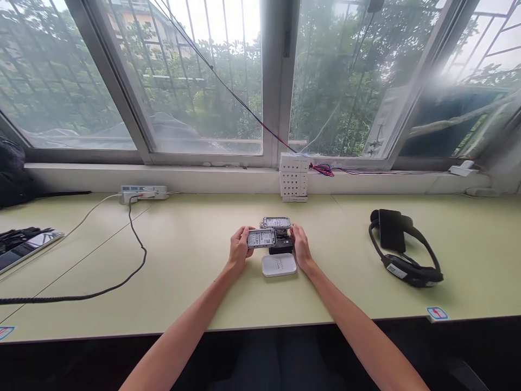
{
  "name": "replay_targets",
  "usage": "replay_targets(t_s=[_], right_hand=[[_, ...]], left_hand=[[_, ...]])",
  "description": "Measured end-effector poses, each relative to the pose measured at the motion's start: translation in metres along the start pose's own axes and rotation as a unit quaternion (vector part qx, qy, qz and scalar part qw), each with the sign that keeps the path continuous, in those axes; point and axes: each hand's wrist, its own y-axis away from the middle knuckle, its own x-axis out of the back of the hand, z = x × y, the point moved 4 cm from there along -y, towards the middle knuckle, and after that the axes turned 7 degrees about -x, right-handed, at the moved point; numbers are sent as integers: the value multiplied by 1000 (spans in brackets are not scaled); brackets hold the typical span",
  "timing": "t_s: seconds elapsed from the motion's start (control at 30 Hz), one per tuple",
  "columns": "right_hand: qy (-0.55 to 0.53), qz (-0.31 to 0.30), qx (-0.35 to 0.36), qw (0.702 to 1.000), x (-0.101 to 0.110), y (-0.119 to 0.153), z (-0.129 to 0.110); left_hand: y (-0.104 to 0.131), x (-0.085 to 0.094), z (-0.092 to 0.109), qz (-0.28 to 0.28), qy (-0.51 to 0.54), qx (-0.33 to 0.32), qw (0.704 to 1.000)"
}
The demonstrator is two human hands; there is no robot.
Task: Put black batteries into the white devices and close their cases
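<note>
My left hand is closed on the left end of a grey, flat, rounded device casing with a printed label facing up. A second, similar labelled casing lies just beyond it. Between the hands sits a black battery with small printing, partly covered by the held casing. Nearest to me is a white rounded cover with a small printed label, flat on the table. Against the right side of this group my right hand lies with its fingers extended; whether they touch the battery I cannot tell.
A stack of white boxes stands against the window wall. On the right of the pale table lies a black headset. At left are a power strip, a black braided cable and a tablet-like device.
</note>
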Motion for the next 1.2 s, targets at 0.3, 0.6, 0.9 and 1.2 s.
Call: replay_targets(t_s=[0.3, 0.6, 0.9, 1.2], right_hand=[[97, 12, 10, 995, 26, 14, -24], [175, -72, 146, 971, 15, 19, -32], [205, -111, 162, 959, 15, 18, -31], [215, -119, 168, 955, 14, 20, -32]], left_hand=[[-2, 5, 0, 17, 16, 14, 1000], [-4, 8, -1, 36, 30, 21, 999], [-2, 4, 0, 43, 49, 39, 997], [0, 2, 1, 43, 56, 43, 997]])
